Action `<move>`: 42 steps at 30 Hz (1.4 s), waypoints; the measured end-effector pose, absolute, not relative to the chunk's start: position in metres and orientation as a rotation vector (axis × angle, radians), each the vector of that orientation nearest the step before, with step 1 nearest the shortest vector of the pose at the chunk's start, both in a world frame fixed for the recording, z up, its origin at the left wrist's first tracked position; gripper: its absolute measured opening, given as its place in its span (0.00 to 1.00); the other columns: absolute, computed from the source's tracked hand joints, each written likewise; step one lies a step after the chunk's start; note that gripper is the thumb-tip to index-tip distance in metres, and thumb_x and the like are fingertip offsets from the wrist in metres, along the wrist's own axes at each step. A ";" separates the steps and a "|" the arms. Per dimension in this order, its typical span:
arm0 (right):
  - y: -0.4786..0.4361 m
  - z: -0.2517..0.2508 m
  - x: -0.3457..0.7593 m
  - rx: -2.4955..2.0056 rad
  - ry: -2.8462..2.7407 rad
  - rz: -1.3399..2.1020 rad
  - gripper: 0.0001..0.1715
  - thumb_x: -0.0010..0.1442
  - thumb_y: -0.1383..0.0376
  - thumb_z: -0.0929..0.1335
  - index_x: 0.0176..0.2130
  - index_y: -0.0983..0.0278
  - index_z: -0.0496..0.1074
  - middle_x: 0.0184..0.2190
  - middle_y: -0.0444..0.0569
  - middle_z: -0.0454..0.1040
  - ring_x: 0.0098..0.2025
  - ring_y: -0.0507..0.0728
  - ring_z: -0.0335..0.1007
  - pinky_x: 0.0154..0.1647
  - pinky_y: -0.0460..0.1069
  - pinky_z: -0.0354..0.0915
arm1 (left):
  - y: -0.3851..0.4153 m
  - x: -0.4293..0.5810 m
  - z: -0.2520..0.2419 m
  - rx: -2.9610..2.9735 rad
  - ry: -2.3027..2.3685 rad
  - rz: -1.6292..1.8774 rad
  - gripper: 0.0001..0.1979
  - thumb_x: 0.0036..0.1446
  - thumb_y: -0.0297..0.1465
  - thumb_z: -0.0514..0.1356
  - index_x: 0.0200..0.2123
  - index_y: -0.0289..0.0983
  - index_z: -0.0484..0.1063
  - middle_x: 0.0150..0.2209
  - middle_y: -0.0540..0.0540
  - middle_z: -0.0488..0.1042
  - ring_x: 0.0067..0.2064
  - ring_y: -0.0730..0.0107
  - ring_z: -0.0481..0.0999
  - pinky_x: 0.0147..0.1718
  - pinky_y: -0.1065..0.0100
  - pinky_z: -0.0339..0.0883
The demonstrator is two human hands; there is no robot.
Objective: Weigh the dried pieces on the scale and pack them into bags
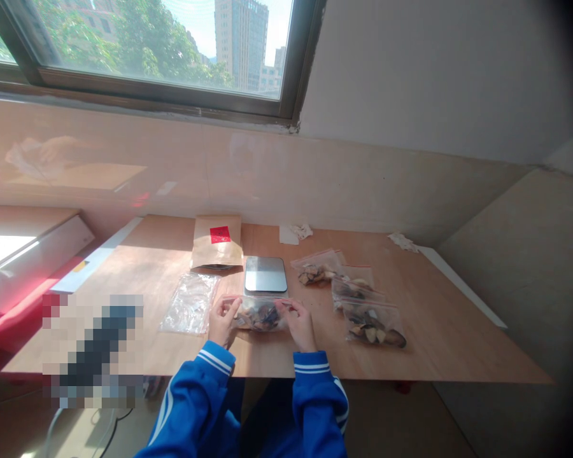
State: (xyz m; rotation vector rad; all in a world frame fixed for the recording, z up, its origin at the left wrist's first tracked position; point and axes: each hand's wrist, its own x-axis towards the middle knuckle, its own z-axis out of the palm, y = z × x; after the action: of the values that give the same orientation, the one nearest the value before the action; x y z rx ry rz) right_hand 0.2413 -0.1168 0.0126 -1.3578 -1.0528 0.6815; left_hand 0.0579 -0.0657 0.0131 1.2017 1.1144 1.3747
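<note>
A head-worn camera looks down on a pale wooden table [148,267] set against a glossy beige wall below a window.

At the far left edge of the table, a patch of the scene is blurred into squares and cannot be made out. Next to it lies an empty clear plastic bag [191,303], flat, wrinkled and shiny. Behind that bag stands a brown paper pouch [218,245] with a small red label, leaning slightly back.

Near the front edge of the table, the left hand [223,322] pinches the left end of a small clear zip bag [260,315]. The bag lies flat on the wood, stretched between the two hands, and holds dark brown and pale dried slices, irregular in shape. The right hand [300,326] pinches the bag's right end, fingers curled along its top edge. Both wrists come out of bright blue sleeves with white stripes at the cuffs.

Just behind the held bag, almost touching it, sits a flat kitchen scale [265,274] with a smooth grey, reflective, rounded-square top.

To the right of the scale, three filled zip bags [358,299] lie in a loose, overlapping row running toward the front right, each clear and packed with the same dark, lumpy slices.

Along the back edge, two crumpled white paper scraps [298,232] rest near the wall.
</note>
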 end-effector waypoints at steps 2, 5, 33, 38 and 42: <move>-0.117 0.013 0.243 -1.328 -1.100 0.678 0.15 0.53 0.52 0.69 0.33 0.59 0.80 0.34 0.48 0.77 0.39 0.58 0.66 0.41 0.51 0.61 | -0.066 0.057 0.014 1.199 1.097 1.375 0.12 0.47 0.38 0.64 0.31 0.35 0.74 0.32 0.46 0.75 0.35 0.68 0.74 0.33 0.71 0.67; -0.116 0.012 0.245 -1.318 -1.132 0.665 0.15 0.55 0.52 0.68 0.34 0.59 0.79 0.35 0.49 0.77 0.41 0.59 0.66 0.42 0.52 0.61 | -0.066 0.057 0.016 1.222 1.061 1.322 0.15 0.47 0.38 0.64 0.36 0.35 0.75 0.37 0.45 0.76 0.36 0.69 0.74 0.36 0.70 0.68; -0.110 0.012 0.215 -1.186 -0.927 0.759 0.14 0.52 0.55 0.70 0.30 0.64 0.77 0.32 0.49 0.75 0.39 0.57 0.70 0.44 0.52 0.66 | -0.065 0.058 0.008 0.908 0.935 1.242 0.20 0.40 0.36 0.69 0.37 0.33 0.76 0.32 0.43 0.78 0.35 0.63 0.78 0.37 0.64 0.71; -0.111 0.011 0.216 -1.213 -0.867 0.828 0.16 0.51 0.55 0.71 0.33 0.64 0.77 0.34 0.49 0.77 0.39 0.58 0.72 0.43 0.51 0.67 | -0.067 0.060 0.011 1.029 0.949 1.154 0.14 0.41 0.36 0.69 0.31 0.33 0.79 0.33 0.41 0.79 0.37 0.61 0.78 0.38 0.65 0.71; -0.111 0.010 0.216 -1.223 -0.832 0.868 0.16 0.49 0.55 0.72 0.34 0.65 0.77 0.34 0.50 0.78 0.39 0.58 0.73 0.42 0.52 0.68 | -0.067 0.060 0.014 1.106 1.060 1.221 0.11 0.41 0.36 0.68 0.27 0.34 0.79 0.32 0.42 0.79 0.37 0.62 0.77 0.38 0.66 0.71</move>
State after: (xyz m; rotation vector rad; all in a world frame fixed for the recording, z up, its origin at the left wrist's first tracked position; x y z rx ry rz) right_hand 0.2160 -0.1111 0.0103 -1.2233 -0.8325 0.8680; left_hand 0.0602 -0.0672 0.0139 1.1061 1.0597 1.2209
